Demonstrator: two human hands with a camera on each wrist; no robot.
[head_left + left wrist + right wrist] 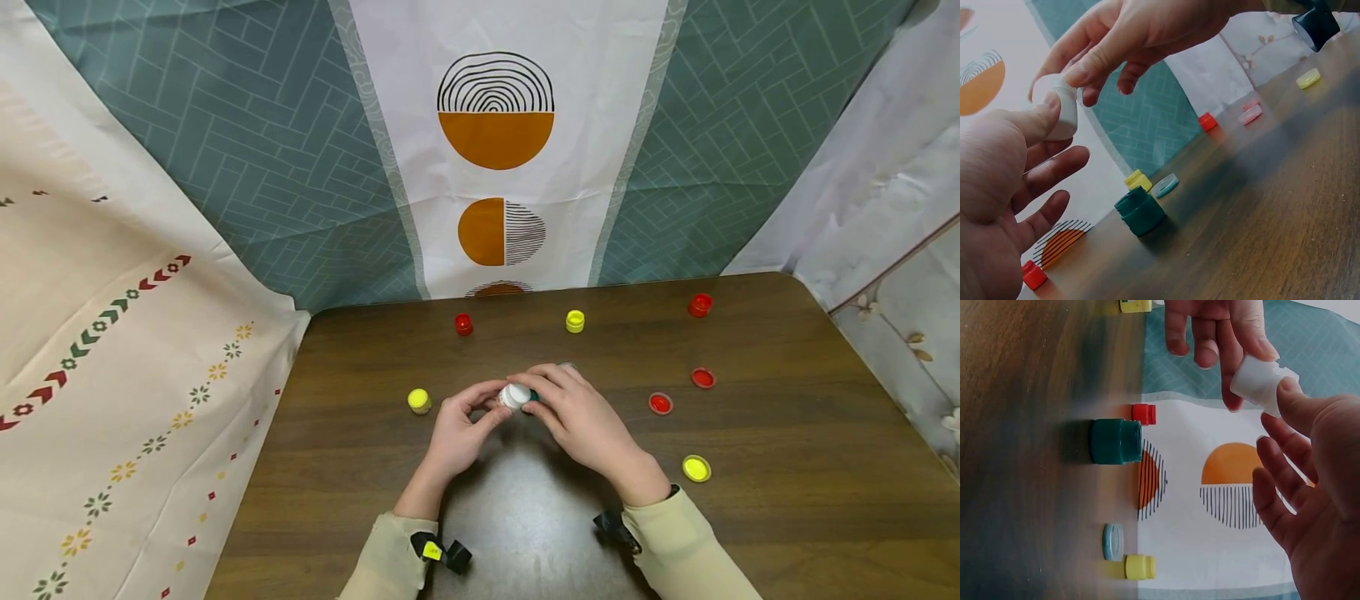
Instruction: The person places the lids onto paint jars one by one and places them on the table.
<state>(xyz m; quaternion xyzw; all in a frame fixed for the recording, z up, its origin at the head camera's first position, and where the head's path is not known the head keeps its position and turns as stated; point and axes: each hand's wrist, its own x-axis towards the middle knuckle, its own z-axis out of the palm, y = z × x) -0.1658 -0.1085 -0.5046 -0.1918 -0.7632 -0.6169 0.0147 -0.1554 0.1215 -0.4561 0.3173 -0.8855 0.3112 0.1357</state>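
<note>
A small white jar (514,397) is held between both hands, raised above the tabletop. My left hand (459,432) pinches one end of it with thumb and fingertips. From the other side, my right hand (588,421) grips the jar's opposite end between thumb and fingers. The left wrist view shows the white jar (1063,106) between the two thumbs. An uncapped green jar (1141,212) stands upright on the table below the hands, mostly covered by the right hand in the head view. Behind it lies a teal lid (1165,185).
Along the far edge of the wooden table (330,467) stand a red jar (464,325), a yellow jar (575,322) and another red jar (701,306). A yellow-topped jar (419,402) is left of the hands. Red lids (661,404) and a yellow lid (697,468) lie to the right.
</note>
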